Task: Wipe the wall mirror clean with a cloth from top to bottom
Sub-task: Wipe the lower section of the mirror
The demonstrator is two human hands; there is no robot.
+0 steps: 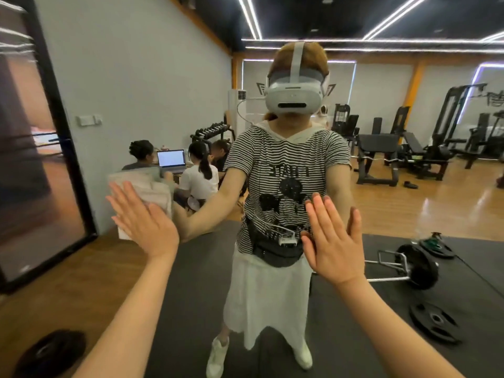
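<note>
The wall mirror point(152, 77) fills almost the whole view and reflects a gym and the person wearing a headset. A pale, crumpled cloth point(152, 186) lies against the glass at left, about chest height. My left hand point(144, 222) presses it flat with straight, spread fingers, its palm on the cloth's lower part. My right hand point(332, 241) is also flat with straight fingers, held against the glass at right, with nothing in it. Both forearms reach up from the bottom of the view.
A black-framed panel point(68, 159) stands at the far left. The reflection shows a barbell point(417, 266) and weight plates point(433, 323) on a dark mat at right, another plate point(49, 353) at bottom left, people seated at a laptop point(171, 159), and gym machines point(409, 148) behind.
</note>
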